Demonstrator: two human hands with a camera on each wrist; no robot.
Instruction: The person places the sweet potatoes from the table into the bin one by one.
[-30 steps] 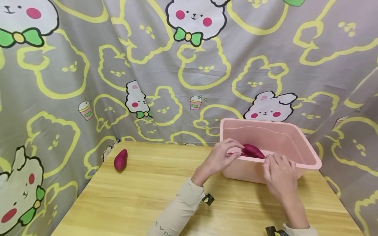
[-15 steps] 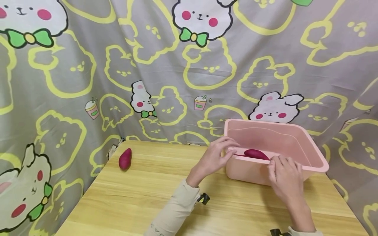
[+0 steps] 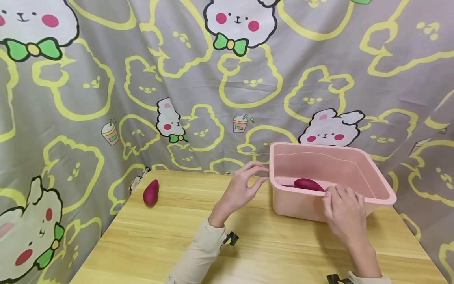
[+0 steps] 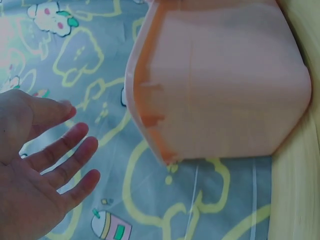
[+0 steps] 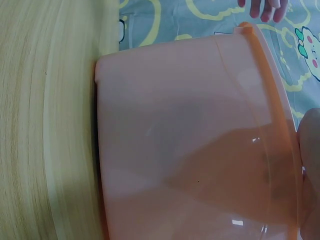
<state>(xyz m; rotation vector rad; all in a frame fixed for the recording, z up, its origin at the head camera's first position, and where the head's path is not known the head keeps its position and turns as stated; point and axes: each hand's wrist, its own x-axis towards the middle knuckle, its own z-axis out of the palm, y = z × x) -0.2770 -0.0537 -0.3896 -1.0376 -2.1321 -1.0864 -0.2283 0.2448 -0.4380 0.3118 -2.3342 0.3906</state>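
Note:
My left hand hangs just left of the pink plastic bin, its fingers loosely bent and holding nothing; in the left wrist view the left hand shows spread fingers apart from the bin. With my right hand I grip the bin's near rim, fingers curled over the edge. Inside the bin lies a purple-red sweet potato, partly hidden by the near wall, with another purple-red bit showing beside it. A second sweet potato rests far to the left on the table.
The wooden table carries the bin at its right back part. Behind and on both sides hangs a grey curtain with cartoon rabbit prints, close to the bin's far side.
My left hand has drawn out of the bin and moved left, letting go of the sweet potato, which has sunk lower inside. My right hand stays on the rim.

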